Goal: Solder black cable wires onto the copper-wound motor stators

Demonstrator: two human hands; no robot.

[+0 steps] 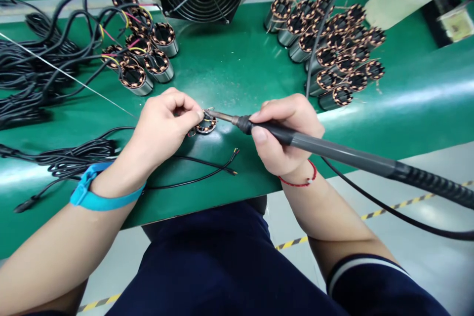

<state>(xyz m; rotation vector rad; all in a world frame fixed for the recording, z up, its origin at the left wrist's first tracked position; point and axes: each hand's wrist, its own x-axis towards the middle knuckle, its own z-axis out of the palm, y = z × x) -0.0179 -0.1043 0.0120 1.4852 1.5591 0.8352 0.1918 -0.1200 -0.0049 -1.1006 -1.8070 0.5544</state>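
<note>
"Where's the piece being worked on?"

"Near the middle of the front edge of the green desk (237, 81); the small wound stator (206, 126) sits in the pinch of the left hand (163, 128), with thin coloured wires sticking up from it; I can't tell if it touches the desk."

"And the fingers?"

"The left fingertips (192, 117) press together around the stator, thumb hidden behind them; the right hand (285, 133) curls its fingers around the grey soldering iron (333, 150), thumb low on the grip, like holding a pen."

"Why that grip?"

"Probably for control; a pen hold puts the metal tip right at the stator, while the heavy handle and black cord (381, 215) trail off over the front edge, away from the work."

"How do the arms lie?"

"Both forearms angle inward from the front edge, wrists bent toward each other; a blue wrist strap (92, 192) circles the left wrist, a red thread bracelet (298, 180) the right."

"What's around them?"

"Finished-looking stators stand in two clusters toward the back edge: those at the left (140, 59) have cables attached, perhaps kept apart from the right-hand group (333, 54); a loose black cable (207, 170) with bared ends lies just below the hands."
</note>
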